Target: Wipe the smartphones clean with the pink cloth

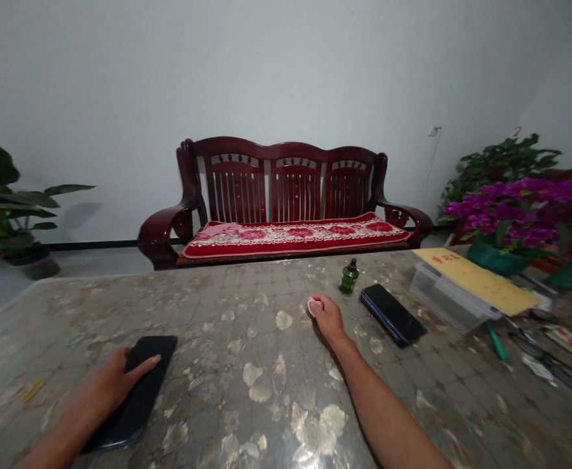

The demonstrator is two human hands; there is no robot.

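Observation:
My left hand (pixel 116 380) grips a large black smartphone (pixel 144 384) that lies on the table at the lower left. Its thumb is across the dark screen, and the other fingers are partly hidden at the far side. Near the middle of the table, my right hand (pixel 329 319) is closed around a small pink, cloth-like piece (pixel 313 305); only a bit of it shows past the fingers. Just beyond and to the right of that hand stands a small green bottle (pixel 349 276) with a black cap. Another dark phone (pixel 394 315), seemingly stacked on something bluish, lies to its right.
A floral plastic cover spreads over the table (pixel 217 365). On the right are a clear plastic box (pixel 442 296) under a yellow envelope (pixel 479 279), a green-handled tool (pixel 496 342), black cables and purple flowers (pixel 535 205). A wooden bench (pixel 296 156) stands behind.

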